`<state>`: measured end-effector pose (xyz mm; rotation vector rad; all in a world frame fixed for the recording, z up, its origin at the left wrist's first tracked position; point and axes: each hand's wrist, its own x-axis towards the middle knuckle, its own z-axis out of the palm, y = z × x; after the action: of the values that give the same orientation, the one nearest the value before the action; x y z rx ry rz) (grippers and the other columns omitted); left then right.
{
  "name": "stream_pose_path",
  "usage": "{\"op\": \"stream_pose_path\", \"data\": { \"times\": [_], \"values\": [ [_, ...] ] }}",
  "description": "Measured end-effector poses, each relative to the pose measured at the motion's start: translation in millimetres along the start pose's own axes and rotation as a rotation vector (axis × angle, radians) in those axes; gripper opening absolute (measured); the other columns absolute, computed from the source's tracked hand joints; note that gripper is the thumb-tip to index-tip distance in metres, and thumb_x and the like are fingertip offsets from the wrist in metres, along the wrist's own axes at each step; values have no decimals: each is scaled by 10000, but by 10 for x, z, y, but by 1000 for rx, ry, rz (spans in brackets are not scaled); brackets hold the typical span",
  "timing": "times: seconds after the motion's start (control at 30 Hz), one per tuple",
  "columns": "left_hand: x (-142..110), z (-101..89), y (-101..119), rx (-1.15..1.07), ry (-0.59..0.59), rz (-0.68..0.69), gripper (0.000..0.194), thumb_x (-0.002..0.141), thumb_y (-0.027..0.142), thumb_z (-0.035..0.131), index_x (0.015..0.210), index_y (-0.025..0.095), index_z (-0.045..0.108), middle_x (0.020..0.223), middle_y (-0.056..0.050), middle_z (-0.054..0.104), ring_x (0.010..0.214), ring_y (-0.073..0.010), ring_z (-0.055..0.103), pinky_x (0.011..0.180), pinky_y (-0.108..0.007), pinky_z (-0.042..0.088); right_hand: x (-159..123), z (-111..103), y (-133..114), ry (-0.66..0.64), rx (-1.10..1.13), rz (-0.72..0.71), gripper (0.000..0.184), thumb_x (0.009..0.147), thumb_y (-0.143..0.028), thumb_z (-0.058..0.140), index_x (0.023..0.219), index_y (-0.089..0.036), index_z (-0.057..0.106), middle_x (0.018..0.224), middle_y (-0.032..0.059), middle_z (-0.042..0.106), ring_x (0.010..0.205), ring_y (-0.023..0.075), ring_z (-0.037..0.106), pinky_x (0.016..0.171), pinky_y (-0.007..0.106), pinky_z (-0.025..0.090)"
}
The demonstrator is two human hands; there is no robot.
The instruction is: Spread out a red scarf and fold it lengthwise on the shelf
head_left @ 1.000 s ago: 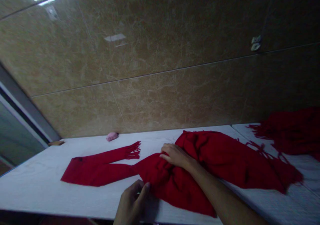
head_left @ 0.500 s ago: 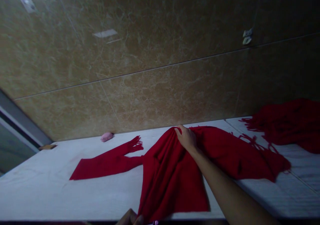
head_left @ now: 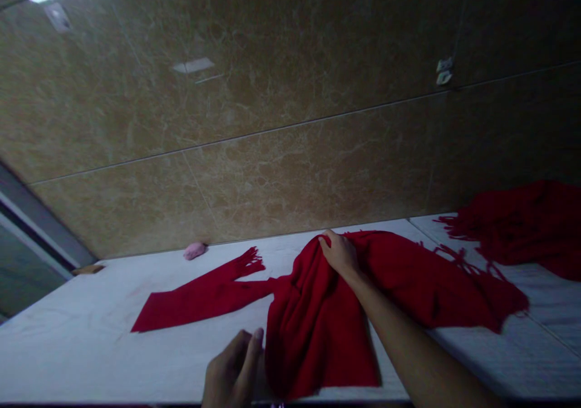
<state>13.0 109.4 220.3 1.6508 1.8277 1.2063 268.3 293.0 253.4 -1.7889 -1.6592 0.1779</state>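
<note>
My right hand (head_left: 339, 253) grips the gathered upper edge of a red fringed scarf (head_left: 327, 335) near the back of the white table. The scarf hangs in folds from it towards the front edge, and more of its cloth spreads right under my forearm. My left hand (head_left: 233, 365) is just left of the scarf's near part, fingers curled and thumb up, apart from the cloth, with nothing visible in it. A narrow fringed end of red cloth (head_left: 195, 302) lies flat on the left, joining the bunched part by a thin strip.
The white table (head_left: 82, 347) runs along a brown marbled wall (head_left: 272, 178). Another red fringed cloth (head_left: 535, 226) is heaped at the far right. A small pink lump (head_left: 195, 250) and a brown block (head_left: 88, 269) lie along the wall on the left.
My left hand has let go of the scarf's near left edge and risen from the table's front edge. That edge has slackened to the right. My right hand keeps its place.
</note>
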Motion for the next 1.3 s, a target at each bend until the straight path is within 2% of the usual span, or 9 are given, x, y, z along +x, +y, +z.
{"op": "stream_pose_path", "data": {
  "times": [0.1, 0.27, 0.47, 0.63, 0.8, 0.97, 1.1, 1.2, 1.3],
  "values": [
    [398, -5, 93, 39, 111, 58, 565, 883, 743, 462, 624, 242, 493, 554, 13, 521, 569, -171, 525, 548, -258, 397, -10, 0, -15, 8, 16, -37, 240, 1039, -256, 509, 1129, -174, 716, 1069, 118, 774, 979, 259, 716, 755, 299, 457],
    [946, 168, 274, 187, -116, 80, 423, 924, 561, 453, 711, 224, 595, 625, -38, 648, 614, -209, 626, 583, -278, 395, -24, 1, -30, 37, 41, -169, 219, 1018, -180, 517, 1129, -172, 705, 1227, 101, 729, 1097, 211, 674, 893, 256, 465],
    [1228, 330, 405, 524, -212, -21, 438, 991, 490, 489, 664, 216, 587, 696, -90, 700, 727, -238, 685, 596, -282, 319, -23, 13, -30, 69, 34, -220, 190, 1000, -185, 534, 1064, -193, 713, 1160, 87, 734, 1050, 206, 669, 899, 260, 467],
    [1276, 357, 271, 503, -251, 7, 482, 913, 572, 574, 579, 225, 560, 598, -76, 639, 641, -240, 649, 570, -294, 283, 0, 7, -13, 72, 51, -192, 196, 998, -186, 525, 1046, -193, 715, 1158, 90, 734, 1048, 207, 669, 909, 269, 465],
    [1251, 368, 178, 254, -293, 47, 327, 831, 461, 557, 613, 218, 573, 597, -35, 610, 644, -208, 593, 581, -280, 316, 30, 68, 30, 76, 124, -148, 203, 989, -190, 509, 1048, -199, 704, 1132, 76, 737, 1049, 210, 669, 920, 279, 482],
    [1167, 413, 255, -139, -137, 50, 319, 730, 532, 530, 617, 242, 457, 567, 39, 478, 580, -146, 452, 567, -258, 340, 61, 98, 73, 172, 221, -129, 484, 844, -45, 491, 1291, -156, 642, 1287, 124, 680, 1207, 226, 619, 1055, 333, 479],
    [1036, 445, 392, -281, -113, 96, 274, 714, 468, 539, 620, 247, 407, 578, 57, 403, 595, -128, 397, 583, -254, 332, -5, 63, -31, 195, 281, -396, 395, 890, -106, 504, 1230, -169, 695, 1297, 131, 684, 1243, 240, 605, 1196, 441, 376],
    [947, 474, 440, -344, -178, 107, 243, 715, 415, 539, 633, 245, 385, 594, 56, 395, 606, -121, 385, 585, -248, 326, -133, 84, -183, 25, 382, -621, 286, 994, -259, 516, 1199, -215, 711, 1240, 91, 731, 1213, 221, 644, 1252, 533, 265],
    [901, 504, 410, -410, -240, 91, 249, 743, 401, 550, 651, 237, 387, 617, 51, 414, 612, -114, 387, 586, -239, 328, -260, 140, -299, -152, 443, -689, 266, 982, -330, 601, 1200, -231, 717, 1266, 88, 733, 1253, 229, 638, 1240, 546, 270]
  ]
}}
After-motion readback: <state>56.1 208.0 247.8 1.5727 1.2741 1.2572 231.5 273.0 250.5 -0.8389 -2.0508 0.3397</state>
